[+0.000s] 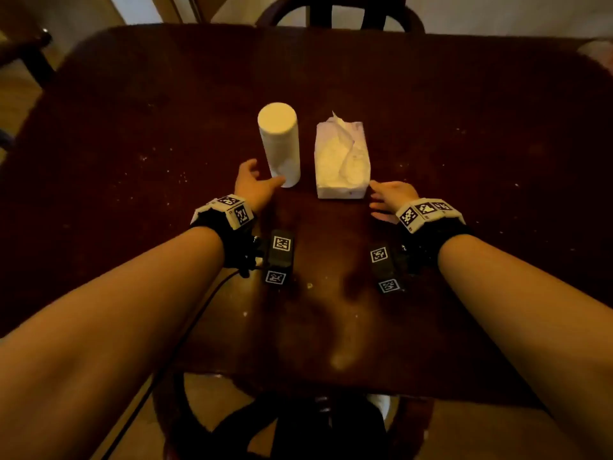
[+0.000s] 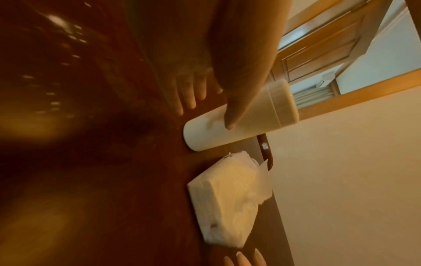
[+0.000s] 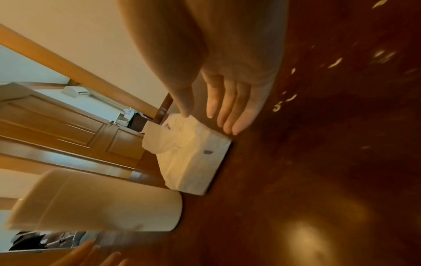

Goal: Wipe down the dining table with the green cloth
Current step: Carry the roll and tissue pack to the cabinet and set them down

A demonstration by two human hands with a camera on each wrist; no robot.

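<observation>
The dark wooden dining table is speckled with pale crumbs. No green cloth shows in any view. A white cylindrical bottle stands at the table's middle, with a white tissue pack to its right. My left hand is spread open just left of the bottle's base, thumb tip near it; in the left wrist view the thumb lies in front of the bottle. My right hand is open with straight fingers beside the pack's near right corner; the right wrist view shows its fingers just above the pack.
A dark chair back stands at the far side of the table, another chair below me at the near edge. Crumbs are scattered left and right of the two white items. A door and wooden frame show in the wrist views.
</observation>
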